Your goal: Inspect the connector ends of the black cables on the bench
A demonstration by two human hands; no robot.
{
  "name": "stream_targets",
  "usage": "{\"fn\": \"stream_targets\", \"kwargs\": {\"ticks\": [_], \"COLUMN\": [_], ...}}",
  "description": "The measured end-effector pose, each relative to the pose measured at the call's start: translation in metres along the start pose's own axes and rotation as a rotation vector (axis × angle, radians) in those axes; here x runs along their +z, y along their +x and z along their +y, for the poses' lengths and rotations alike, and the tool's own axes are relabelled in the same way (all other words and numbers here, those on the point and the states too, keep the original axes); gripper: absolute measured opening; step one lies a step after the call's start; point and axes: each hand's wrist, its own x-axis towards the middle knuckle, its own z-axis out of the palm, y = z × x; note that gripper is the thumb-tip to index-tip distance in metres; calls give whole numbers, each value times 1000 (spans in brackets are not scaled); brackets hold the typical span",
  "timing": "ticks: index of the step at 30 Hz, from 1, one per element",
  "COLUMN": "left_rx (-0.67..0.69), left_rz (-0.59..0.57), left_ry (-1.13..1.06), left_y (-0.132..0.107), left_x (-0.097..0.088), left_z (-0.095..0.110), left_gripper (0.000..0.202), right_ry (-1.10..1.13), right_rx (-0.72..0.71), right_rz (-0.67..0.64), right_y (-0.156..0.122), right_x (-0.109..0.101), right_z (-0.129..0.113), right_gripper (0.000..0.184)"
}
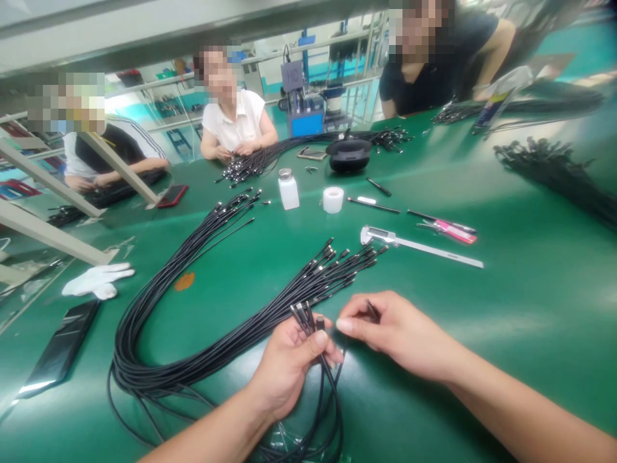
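My left hand [289,360] is closed round a small bunch of black cables [308,318] near their connector ends, thumb on top. My right hand [390,331] pinches one thin black cable end [372,310] just right of that bunch, fingertips almost touching the left thumb. A large looped bundle of black cables [202,321] curves over the green table [506,321] from far left round to my hands. Its connector tips [347,260] fan out just beyond my fingers. The held cables trail down under my left wrist.
A caliper [414,243], pink-handled cutters [450,230], pens, a tape roll [333,199], a white bottle [288,188] and a black cap [348,154] lie beyond. White gloves [96,280] and a phone [60,350] sit left. Three people work on cable piles across the table.
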Motion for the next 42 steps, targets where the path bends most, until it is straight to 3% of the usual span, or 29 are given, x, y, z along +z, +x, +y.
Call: {"fn": "stream_targets", "kwargs": {"ticks": [5, 10, 13, 16, 21, 26, 35, 42], "left_rx": [0, -2, -5, 19, 82, 108, 175, 196], "left_rz": [-7, 21, 15, 52, 130, 176, 171, 167], "left_ry": [-2, -6, 40, 103, 127, 102, 142, 184], "left_y": [0, 1, 1, 2, 3, 3, 4, 4], "left_x": [0, -1, -2, -2, 0, -2, -3, -4], "left_z": [0, 1, 0, -1, 0, -2, -4, -6], "left_gripper": [36, 31, 32, 38, 42, 35, 23, 21], "right_ry": [-118, -561, -725, -680, -544, -539, -469, -487], "right_rx": [26, 98, 57, 8, -100, -69, -189, -193], "right_rz": [18, -203, -202, -152, -80, -106, -139, -75], "right_y": [-1, -16, -21, -21, -18, -15, -12, -11], "right_x": [-1, -25, -38, -37, -19, -4, 6, 7], "right_z": [-2, 1, 1, -3, -10, -5, 3, 3], "right_gripper": [32, 28, 21, 22, 28, 30, 38, 31]}}
